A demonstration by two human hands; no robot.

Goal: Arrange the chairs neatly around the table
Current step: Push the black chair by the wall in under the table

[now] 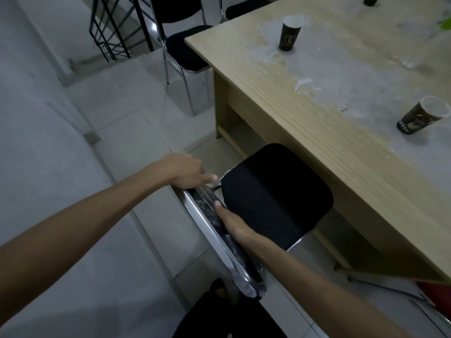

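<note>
On chair [275, 191] backrest, both hands [185, 173].

The padded fabric chair seat [275, 196] at lower centre was plain black, its metal backrest frame [219, 237] shiny silver. The rectangular wooden table [317, 123] on the right showed pale tan with fine straight grain, blotched by whitish-grey worn patches. Two paper cups [290, 34] [421, 115] were dark brown-black with faint printing, white inside. The tiled floor [109, 147] was light grey.
</note>
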